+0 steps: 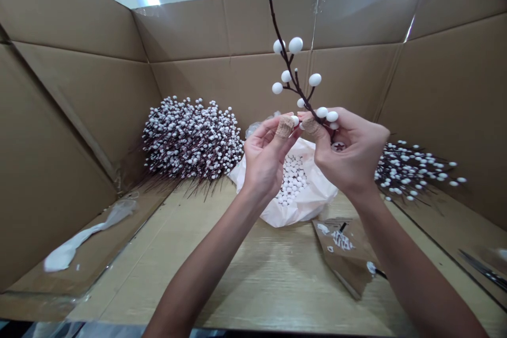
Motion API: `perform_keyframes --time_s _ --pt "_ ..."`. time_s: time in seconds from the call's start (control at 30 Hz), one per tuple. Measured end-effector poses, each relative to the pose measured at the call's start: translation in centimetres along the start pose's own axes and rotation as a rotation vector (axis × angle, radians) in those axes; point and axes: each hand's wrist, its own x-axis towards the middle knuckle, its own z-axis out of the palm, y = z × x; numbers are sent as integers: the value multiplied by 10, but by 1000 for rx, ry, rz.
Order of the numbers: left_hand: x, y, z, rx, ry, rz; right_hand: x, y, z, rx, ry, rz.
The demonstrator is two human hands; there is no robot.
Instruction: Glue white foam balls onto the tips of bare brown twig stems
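Observation:
My right hand (352, 148) grips a dark brown artificial berry branch (292, 71) near its lower end, and the branch leans up to the left with several white berries on its twigs. Between the thumb and fingers of my left hand (267, 153) is a white berry (295, 120), held close beside the branch. Both thumbs are wrapped in tan tape. Behind and below my hands, an open white plastic bag (273, 216) holds many loose white berries (292, 179). Part of the bag is hidden by my left hand.
A large heap of berry branches (192, 140) lies at the back left, a smaller bunch (415, 169) at the right. A cardboard piece (344, 269) with white smears sits at front right. Scissors (483, 269) lie far right, a plastic strip (87, 235) left. Cardboard walls (190, 79) surround the table.

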Motion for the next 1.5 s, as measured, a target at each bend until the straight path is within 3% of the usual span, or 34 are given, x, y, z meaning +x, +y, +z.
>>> perform_keyframes --time_s 0.5,0.87,1.2,1.5 --pt "1 4 -1 62 -46 2 1 1 -1 18 9 6" --pt "6 14 -3 39 43 -43 7 0 1 307 -161 125" --pt "3 12 -2 95 21 -63 5 -2 -4 25 -145 53" --pt "1 11 -1 153 -30 -42 4 3 -6 -65 -127 3"
